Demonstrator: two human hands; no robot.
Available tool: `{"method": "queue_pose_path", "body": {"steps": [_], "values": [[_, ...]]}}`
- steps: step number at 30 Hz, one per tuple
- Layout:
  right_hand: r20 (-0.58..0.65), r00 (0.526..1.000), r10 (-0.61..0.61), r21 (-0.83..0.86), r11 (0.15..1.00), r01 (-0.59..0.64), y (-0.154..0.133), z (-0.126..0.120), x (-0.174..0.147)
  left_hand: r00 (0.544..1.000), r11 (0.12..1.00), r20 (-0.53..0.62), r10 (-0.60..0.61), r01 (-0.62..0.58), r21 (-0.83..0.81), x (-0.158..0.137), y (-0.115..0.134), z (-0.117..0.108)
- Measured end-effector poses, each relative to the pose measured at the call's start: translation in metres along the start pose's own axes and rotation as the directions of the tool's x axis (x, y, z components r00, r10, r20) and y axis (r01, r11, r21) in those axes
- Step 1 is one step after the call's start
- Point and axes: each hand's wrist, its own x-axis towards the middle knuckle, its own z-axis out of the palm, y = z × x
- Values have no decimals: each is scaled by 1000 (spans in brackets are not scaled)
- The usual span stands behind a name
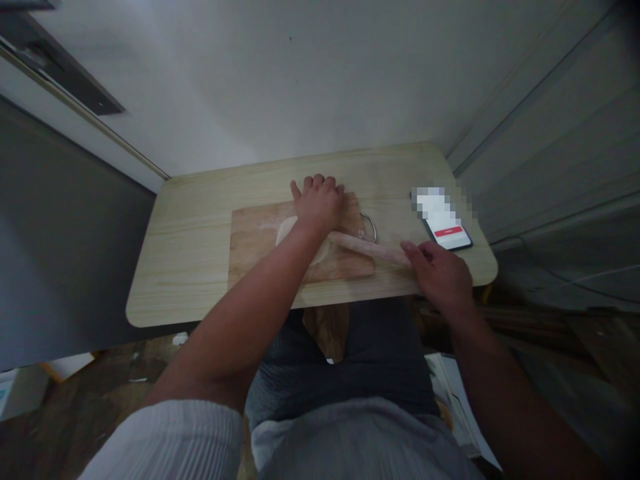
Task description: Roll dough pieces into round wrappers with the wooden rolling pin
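A wooden cutting board (pixel 253 250) with a metal ring handle (pixel 371 228) lies on the table, flour smeared on it. On the board is a flat, pale round of dough (pixel 285 230), partly hidden by my left forearm. My left hand (pixel 320 202) rests palm down near the board's far edge, fingers spread. In my right hand (pixel 443 272), just past the board's right side, is the near end of a thin, pale rolling pin (pixel 367 248). The pin slants leftward over the board and dough; its far end is hidden beneath my left wrist.
A phone (pixel 447 227) with a lit, partly blurred screen lies at the right of the light wooden table (pixel 175 247). A pale wall (pixel 300 93) stands directly behind. Below the table are my legs, and a cable (pixel 565 273) hangs at the right.
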Motion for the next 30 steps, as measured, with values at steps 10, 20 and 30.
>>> {"method": "queue_pose_path", "body": {"steps": [10,20,30], "values": [[122,984,-129,72,990,121,11,-1,-11,1000,991,-14,8,-10,-131,10,-4,4],[168,980,-106,131,988,84,16,-3,-5,976,981,-193,-99,62,-184,-80,-44,-24],[136,987,-82,307,951,37,8,-14,-13,996,976,44,83,-72,-203,-99,-60,-27]]}}
